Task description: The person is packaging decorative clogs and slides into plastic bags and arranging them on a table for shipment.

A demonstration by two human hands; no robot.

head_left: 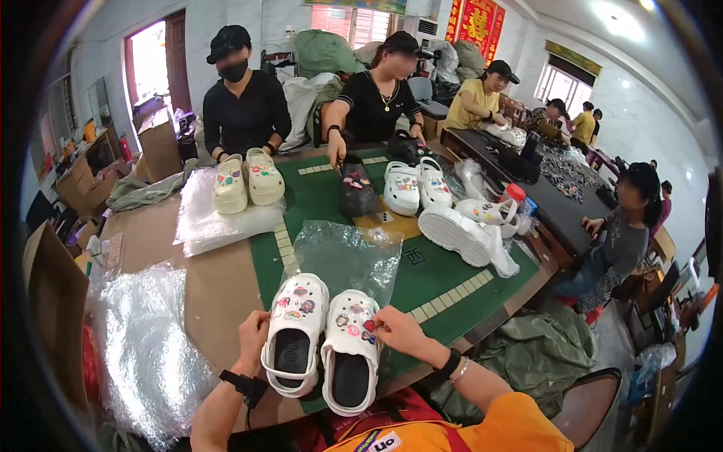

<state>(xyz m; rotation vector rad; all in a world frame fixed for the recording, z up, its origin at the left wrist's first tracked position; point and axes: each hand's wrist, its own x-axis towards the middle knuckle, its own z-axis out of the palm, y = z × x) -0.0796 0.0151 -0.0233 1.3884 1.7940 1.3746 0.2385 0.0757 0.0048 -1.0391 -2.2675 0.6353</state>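
Observation:
In front of me, a pair of white clogs with colourful charms lies at the green mat's near edge, toes pointing away. My left hand (pixel 254 337) is closed at the outer side of the left clog (pixel 300 316), its fingertips partly hidden behind it. My right hand (pixel 407 331) pinches the outer side of the right clog (pixel 352 320), beside a red charm (pixel 369 326). The left clog's heel strap is swung back; dark insoles show in both. A clear plastic bag (pixel 350 252) lies flat just beyond the toes.
Across the table, a person stands behind cream clogs (pixel 265 177) on plastic bags; another holds a black clog (pixel 357 188). More white clogs (pixel 454 235) sit at the right of the mat (pixel 467 301). Clear bags (pixel 147 339) are stacked left, beside a cardboard box (pixel 56 301).

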